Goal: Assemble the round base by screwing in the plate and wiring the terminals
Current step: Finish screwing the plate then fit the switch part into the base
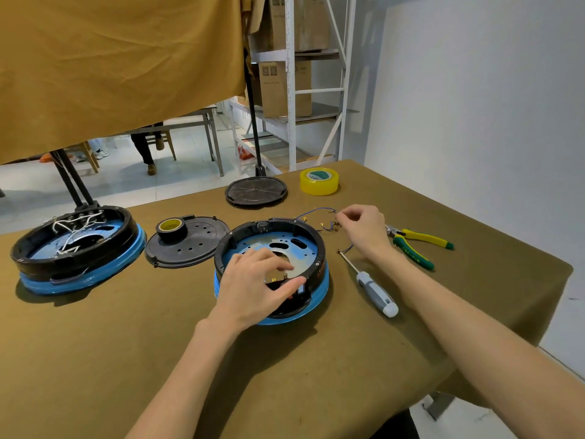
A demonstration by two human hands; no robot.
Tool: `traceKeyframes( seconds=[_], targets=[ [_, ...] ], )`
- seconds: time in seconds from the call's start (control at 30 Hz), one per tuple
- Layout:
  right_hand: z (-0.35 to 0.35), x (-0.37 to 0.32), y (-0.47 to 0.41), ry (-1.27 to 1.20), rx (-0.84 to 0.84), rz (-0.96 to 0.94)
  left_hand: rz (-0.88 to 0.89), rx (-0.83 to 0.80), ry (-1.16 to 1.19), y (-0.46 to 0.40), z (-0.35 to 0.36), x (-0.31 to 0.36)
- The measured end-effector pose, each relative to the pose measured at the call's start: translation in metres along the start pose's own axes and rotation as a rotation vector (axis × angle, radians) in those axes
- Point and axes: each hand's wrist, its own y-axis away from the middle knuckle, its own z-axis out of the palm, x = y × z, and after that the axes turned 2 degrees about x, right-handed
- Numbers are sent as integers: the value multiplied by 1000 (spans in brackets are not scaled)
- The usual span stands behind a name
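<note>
The round base [272, 267] sits near the middle of the bench [285, 359], a black plastic ring over a glossy blue skirt, with a blue-filmed metal plate [285, 245] inside, pierced by round holes and oval slots. The left hand [256, 286] reaches into the ring from the near side, fingers curled over the plate and thumb laid along the near rim; whether it pinches anything cannot be told. The right hand [364, 229] hovers just beyond the base's right edge, fingertips pinched at a small scatter of brass-coloured terminals and thin blue wires [319, 217] lying on the cloth.

The bench wears a coarse olive-brown fabric. A grey-handled screwdriver [373, 288] lies just right of the base, partly crossed by the right forearm; yellow-and-green pliers [418, 243] lie further right. A flat black perforated lid [186, 243] carries a roll of black tape [172, 229]. Behind are a ribbed black disc [255, 191] and a roll of clear yellow tape [319, 181]. A second base [79, 248] with white wiring stands far left
</note>
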Motion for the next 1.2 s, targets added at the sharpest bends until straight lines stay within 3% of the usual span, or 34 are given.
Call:
traceKeyframes(
  seconds=[0.1,0.23,0.4,0.5,0.57,0.63,0.73,0.83,0.97,1.2],
  targets=[
    [12,32,-42,366,-77,127,0,-3,-28,-5,8,-9],
    [30,49,-67,625,-230,210,16,83,-31,-2,14,-13],
    [36,59,-68,723,-102,129,19,108,-25,0,16,-13],
    [30,50,-55,575,-20,50,10,113,-26,0,14,-11],
    [21,33,-37,279,19,3,-4,111,-25,1,13,-9],
    [10,10,-13,13,-1,-55,-19,100,-29,1,12,-8],
    [-6,-16,32,-177,-99,-162,-26,81,-19,3,11,-6],
    [-15,-28,74,-268,-205,-211,-12,108,35,4,10,-2],
    [-15,-34,105,-283,-279,-210,-61,192,275,9,6,5],
    [-8,-39,114,-376,-315,-184,-62,151,459,13,-2,18]
  ],
)
